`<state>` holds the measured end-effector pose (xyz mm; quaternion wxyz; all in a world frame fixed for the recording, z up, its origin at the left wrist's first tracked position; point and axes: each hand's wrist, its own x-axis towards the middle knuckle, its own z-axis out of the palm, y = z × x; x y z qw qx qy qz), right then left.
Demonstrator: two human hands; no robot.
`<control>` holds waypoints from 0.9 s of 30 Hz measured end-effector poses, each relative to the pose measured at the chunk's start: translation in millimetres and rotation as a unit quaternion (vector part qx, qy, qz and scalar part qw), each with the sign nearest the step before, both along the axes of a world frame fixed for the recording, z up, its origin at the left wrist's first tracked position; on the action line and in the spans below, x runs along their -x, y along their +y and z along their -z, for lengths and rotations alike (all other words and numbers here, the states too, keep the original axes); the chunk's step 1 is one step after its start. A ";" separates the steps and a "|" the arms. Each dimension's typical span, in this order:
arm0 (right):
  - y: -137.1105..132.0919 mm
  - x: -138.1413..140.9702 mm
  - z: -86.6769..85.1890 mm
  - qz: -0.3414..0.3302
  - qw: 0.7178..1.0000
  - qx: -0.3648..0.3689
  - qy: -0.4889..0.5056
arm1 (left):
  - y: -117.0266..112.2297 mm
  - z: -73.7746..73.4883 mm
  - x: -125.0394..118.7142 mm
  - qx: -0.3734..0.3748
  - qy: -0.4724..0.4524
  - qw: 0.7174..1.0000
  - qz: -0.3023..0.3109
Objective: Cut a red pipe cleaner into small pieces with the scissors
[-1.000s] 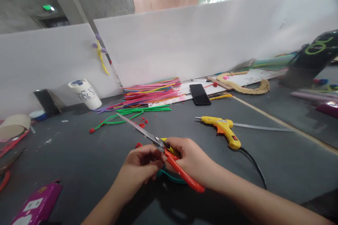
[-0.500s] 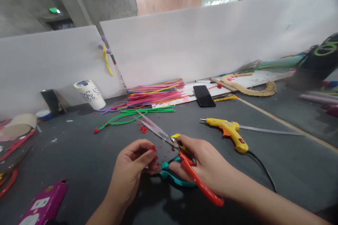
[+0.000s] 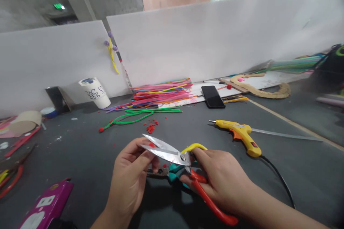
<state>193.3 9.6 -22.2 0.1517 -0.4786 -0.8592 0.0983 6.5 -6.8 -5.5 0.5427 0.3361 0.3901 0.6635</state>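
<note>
My right hand [image 3: 216, 177] grips the orange and yellow handles of a pair of scissors [image 3: 172, 154]. Its silver blades stand slightly apart and point left toward my left hand [image 3: 131, 173]. My left hand's fingers are curled in a pinch around a small red piece [image 3: 152, 145] at the blade tips. Teal-handled pliers [image 3: 172, 172] lie on the table just under the scissors, between my two hands.
A yellow glue gun [image 3: 240, 134] with a black cord lies to the right. Green and coloured pipe cleaners [image 3: 161, 94], red scraps [image 3: 151, 127], a black phone [image 3: 213, 96] and a white cup [image 3: 94, 92] sit further back. A magenta power strip [image 3: 45, 205] is at the bottom left.
The scissors swung from pointing up and left to lying nearly level, blades now a little apart. My left hand moved to the blade tips with the red piece. The teal pliers became visible.
</note>
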 end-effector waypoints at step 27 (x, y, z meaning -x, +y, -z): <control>-2.5 2.4 7.4 -0.035 0.998 -0.061 0.005 | -1.1 -5.2 -0.7 0.004 -0.021 0.999 0.047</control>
